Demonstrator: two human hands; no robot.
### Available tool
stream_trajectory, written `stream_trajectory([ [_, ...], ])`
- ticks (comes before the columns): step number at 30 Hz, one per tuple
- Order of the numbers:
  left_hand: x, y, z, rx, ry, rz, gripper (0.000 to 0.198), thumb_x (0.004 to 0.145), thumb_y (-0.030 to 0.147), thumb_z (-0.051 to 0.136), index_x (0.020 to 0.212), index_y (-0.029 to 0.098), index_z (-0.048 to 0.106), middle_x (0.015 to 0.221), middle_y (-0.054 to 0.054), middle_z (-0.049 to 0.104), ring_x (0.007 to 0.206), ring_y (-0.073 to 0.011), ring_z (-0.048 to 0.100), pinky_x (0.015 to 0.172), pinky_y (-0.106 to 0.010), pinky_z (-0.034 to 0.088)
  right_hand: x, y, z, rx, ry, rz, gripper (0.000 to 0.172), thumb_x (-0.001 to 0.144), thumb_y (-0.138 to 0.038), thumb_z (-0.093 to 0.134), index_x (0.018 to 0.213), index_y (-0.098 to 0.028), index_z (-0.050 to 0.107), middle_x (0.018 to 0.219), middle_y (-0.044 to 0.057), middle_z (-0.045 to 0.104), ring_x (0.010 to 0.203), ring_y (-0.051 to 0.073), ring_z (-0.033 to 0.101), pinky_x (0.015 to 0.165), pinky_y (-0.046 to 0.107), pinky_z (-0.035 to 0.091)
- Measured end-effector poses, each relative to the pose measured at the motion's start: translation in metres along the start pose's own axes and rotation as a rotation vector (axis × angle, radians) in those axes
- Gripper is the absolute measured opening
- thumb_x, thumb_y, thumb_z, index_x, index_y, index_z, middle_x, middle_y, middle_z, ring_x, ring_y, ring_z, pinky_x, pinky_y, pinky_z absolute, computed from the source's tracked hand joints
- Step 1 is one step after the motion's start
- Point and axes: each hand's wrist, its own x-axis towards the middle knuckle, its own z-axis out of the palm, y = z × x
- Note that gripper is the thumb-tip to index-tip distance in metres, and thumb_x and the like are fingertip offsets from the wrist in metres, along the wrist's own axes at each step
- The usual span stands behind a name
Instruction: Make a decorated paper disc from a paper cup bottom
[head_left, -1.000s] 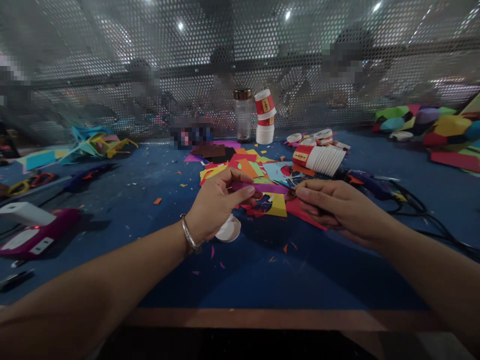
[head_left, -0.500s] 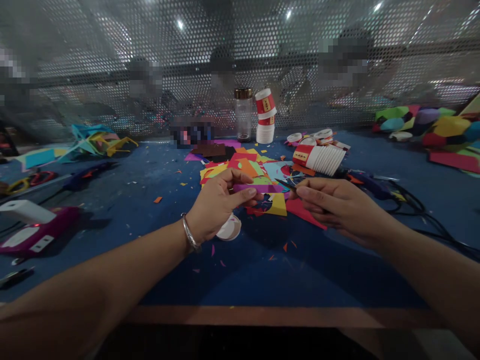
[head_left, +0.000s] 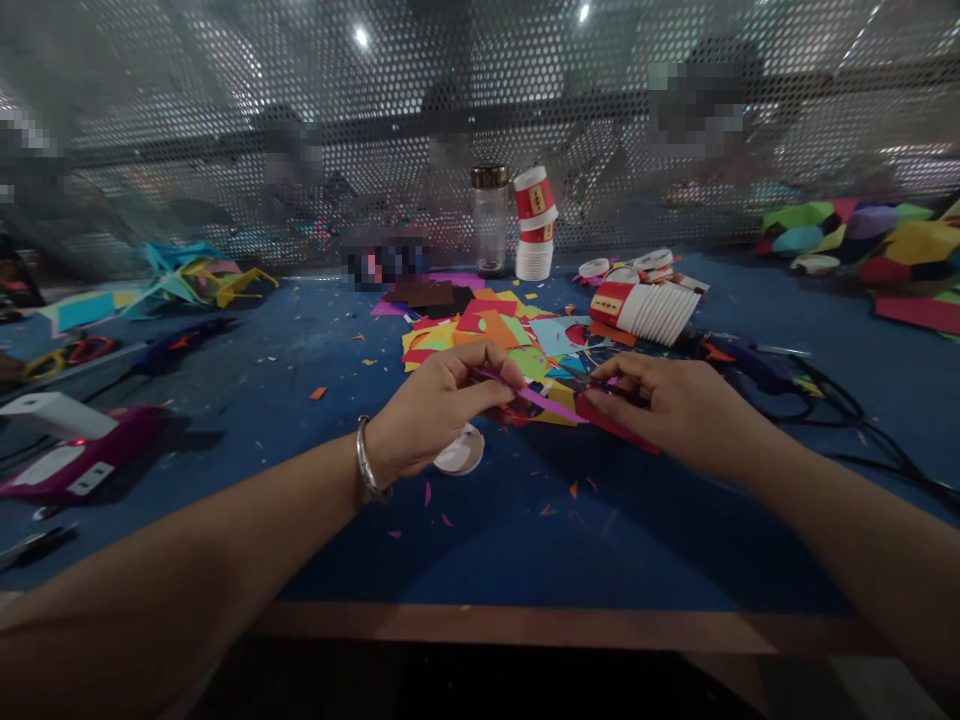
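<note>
Tilted where half a second earlier it lay level, the purple strip [head_left: 551,403] had swung its free end down toward 4 o'clock, below the dark scissors [head_left: 574,374]. It hung in the air before you, one end pinched tight in your left hand [head_left: 442,410], probably so that the rest stayed reachable. Your right hand [head_left: 667,405] was wrapped around the scissors, which pointed toward 10 o'clock, seemingly apart from the strip; their spread was too unclear to tell. Past the strip, at 11, spread the paper pile [head_left: 487,325]; at 8 a white lid [head_left: 459,452] lay partly hidden by your left hand. At 2 some nested cups [head_left: 649,308] lay sideways, and toward 3 a glue gun [head_left: 750,362] and black cable [head_left: 847,400] crowded your right side. Farther off, near 12, a bottle [head_left: 490,225] stood beside stacked cups [head_left: 535,260].
</note>
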Motion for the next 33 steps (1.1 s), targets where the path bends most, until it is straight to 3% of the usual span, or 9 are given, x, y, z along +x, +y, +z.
stream_trajectory([
  [4,-0.002,0.005,0.002,-0.056,-0.028,-0.064,0.007,0.071,0.008,0.066,0.076,0.014,0.068,0.072,0.002,0.067,0.062,-0.0069,0.063,0.06,-0.019,0.051,0.0,-0.001,0.002,-0.022,-0.019,0.008,0.03,0.087,-0.046,0.061,0.095,-0.02,0.074,0.065,0.002,0.067,0.056,0.017,0.056,0.054,0.029,0.035],
  [10,-0.002,0.004,0.001,-0.046,-0.047,-0.135,0.011,0.074,0.012,0.074,0.081,0.012,0.066,0.069,0.0,0.069,0.064,-0.0078,0.066,0.06,-0.019,0.049,-0.003,-0.006,0.005,0.231,0.013,0.032,0.047,0.086,-0.064,0.06,0.092,-0.02,0.074,0.07,0.003,0.067,0.06,0.016,0.055,0.056,0.029,0.037],
  [16,0.001,-0.001,0.003,0.087,0.078,-0.065,0.033,0.074,0.004,0.077,0.1,0.015,0.061,0.074,0.004,0.069,0.065,-0.0085,0.066,0.065,-0.022,0.052,-0.004,-0.017,0.002,0.504,-0.051,0.083,0.061,0.08,-0.078,0.064,0.089,-0.018,0.071,0.057,-0.003,0.054,0.047,0.009,0.038,0.046,0.027,0.023],
  [21,0.002,-0.002,0.004,0.019,0.141,-0.04,0.022,0.078,0.007,0.075,0.094,0.015,0.062,0.081,0.004,0.066,0.066,-0.0056,0.063,0.066,-0.02,0.051,-0.006,-0.02,0.003,0.62,-0.069,0.097,0.057,0.081,-0.074,0.067,0.087,-0.017,0.069,0.056,-0.004,0.053,0.044,0.007,0.036,0.044,0.027,0.021],
  [24,0.001,-0.002,0.003,0.023,0.127,-0.071,0.022,0.084,0.012,0.071,0.102,0.016,0.061,0.085,0.002,0.067,0.064,-0.0079,0.065,0.065,-0.024,0.054,-0.006,-0.02,0.002,0.604,-0.091,0.073,0.051,0.084,-0.068,0.068,0.089,-0.018,0.07,0.057,-0.004,0.054,0.044,0.008,0.038,0.044,0.027,0.024],
  [29,0.002,-0.002,0.003,0.087,0.194,0.097,0.052,0.079,0.009,0.075,0.121,0.022,0.048,0.081,0.005,0.066,0.071,-0.0104,0.066,0.067,-0.023,0.053,-0.005,-0.017,0.003,0.592,-0.159,0.065,0.045,0.085,-0.061,0.069,0.093,-0.017,0.072,0.059,-0.003,0.056,0.047,0.009,0.04,0.044,0.027,0.026],
  [31,0.002,-0.003,0.001,0.136,0.199,0.155,0.046,0.079,0.008,0.073,0.117,0.023,0.051,0.08,0.005,0.066,0.074,-0.0107,0.066,0.07,-0.023,0.053,-0.005,-0.017,0.004,0.596,-0.177,0.059,0.047,0.085,-0.062,0.069,0.094,-0.016,0.073,0.058,-0.003,0.055,0.046,0.008,0.04,0.045,0.027,0.025],
  [33,0.003,-0.004,-0.001,0.215,0.178,0.194,0.028,0.081,0.01,0.072,0.104,0.02,0.06,0.083,0.003,0.067,0.078,-0.0106,0.065,0.075,-0.023,0.052,-0.005,-0.017,0.004,0.606,-0.19,0.055,0.05,0.085,-0.064,0.068,0.095,-0.016,0.073,0.058,-0.003,0.055,0.046,0.008,0.039,0.045,0.027,0.024],
])
